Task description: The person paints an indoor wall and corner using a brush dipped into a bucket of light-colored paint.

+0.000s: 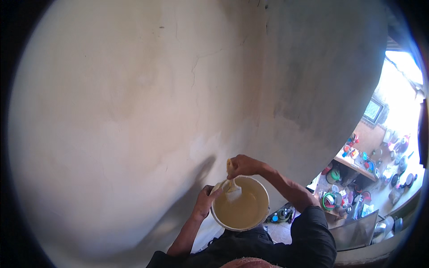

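Right hand: fingers closed around the handle of a brush, bristles pointing down inside the far left part of a bucket. Contact between bristle tips and the tan liquid: cannot tell. Left hand: fingers curled at the bucket's left rim, apparently grasping it; a pale piece beside them is too unclear to name. Bucket open, just in front of the person's dark shirt; support underneath hidden.

Progress, judged: coating work seems under way, at the point of loading or wiping the brush. Ready: liquid in the bucket, brush in hand. Left wall pale, with tan stains and thin cracks showing; right wall greyer, with a darker patch. No sharp edge of a coat visible, so the finished share cannot be measured. Stains, cracks and dark patch probably remain to be covered. Desk at far right, loaded with household items, well apart from the brushwork.
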### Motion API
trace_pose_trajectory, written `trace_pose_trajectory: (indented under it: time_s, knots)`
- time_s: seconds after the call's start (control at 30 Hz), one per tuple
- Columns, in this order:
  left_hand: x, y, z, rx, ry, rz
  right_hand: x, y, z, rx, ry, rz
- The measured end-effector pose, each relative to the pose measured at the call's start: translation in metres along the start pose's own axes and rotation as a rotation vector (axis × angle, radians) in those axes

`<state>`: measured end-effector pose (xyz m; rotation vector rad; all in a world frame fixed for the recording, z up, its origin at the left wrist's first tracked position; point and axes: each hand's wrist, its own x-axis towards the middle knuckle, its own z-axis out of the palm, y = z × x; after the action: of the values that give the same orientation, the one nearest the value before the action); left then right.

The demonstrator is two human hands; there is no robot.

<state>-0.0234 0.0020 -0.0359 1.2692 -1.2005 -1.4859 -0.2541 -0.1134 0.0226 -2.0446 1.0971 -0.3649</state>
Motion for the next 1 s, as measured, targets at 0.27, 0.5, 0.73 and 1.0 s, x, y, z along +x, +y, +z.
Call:
trace_pose_trajectory:
  time_s: [0.27,0.5,0.73,1.0]
  knots:
    - [-0.001,0.035,0.007,0.35,-0.048,-0.063,0.005,-0.036,0.013,-0.165,-0.095,-0.154]
    - [0.01,0.015,0.003,0.344,-0.104,0.021,0.021,-0.025,0.031,-0.232,-0.067,-0.201]
    - [0.017,-0.002,-0.004,0.391,-0.08,0.034,0.01,-0.034,0.041,-0.077,0.022,-0.224]
    - [0.032,-0.004,-0.013,0.669,-0.043,0.109,0.018,-0.021,0.051,-0.098,0.028,-0.322]
